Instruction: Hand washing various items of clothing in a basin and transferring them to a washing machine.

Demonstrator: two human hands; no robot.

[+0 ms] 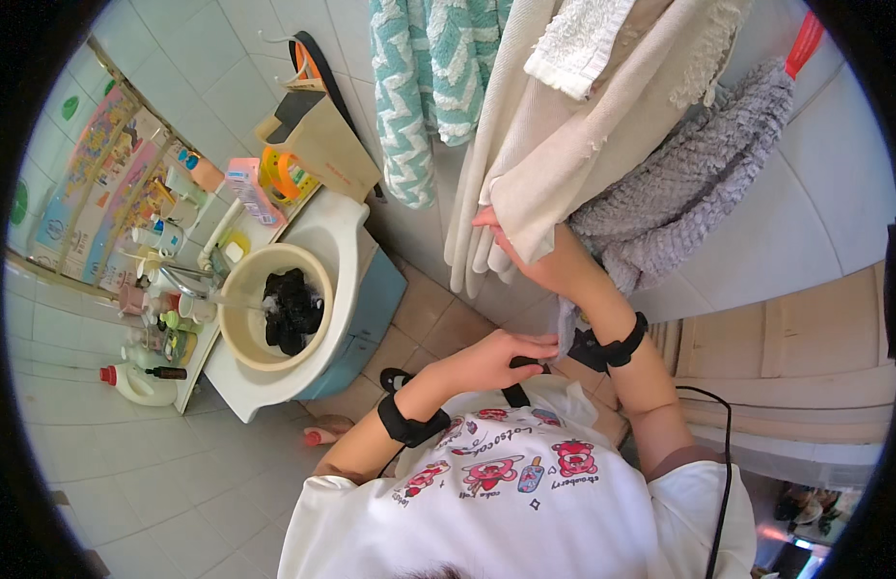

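My right hand is at the lower end of a hanging beige towel, whose corner covers part of the hand; whether the fingers grip it is unclear. Lower down, my left hand reaches toward my right forearm, its fingertips at a light grey-purple cloth; its grip cannot be made out. A fluffy grey towel hangs by a red loop beside my right arm. To the left, a cream plastic basin sits in the white washbasin. Water runs from the metal faucet onto black wet fabric inside it.
A teal and white zigzag towel hangs beside the beige one. Bottles and cups crowd the sink ledge, with a white jug with a red cap at its end. A blue cabinet stands under the sink. A black cable runs past my right shoulder.
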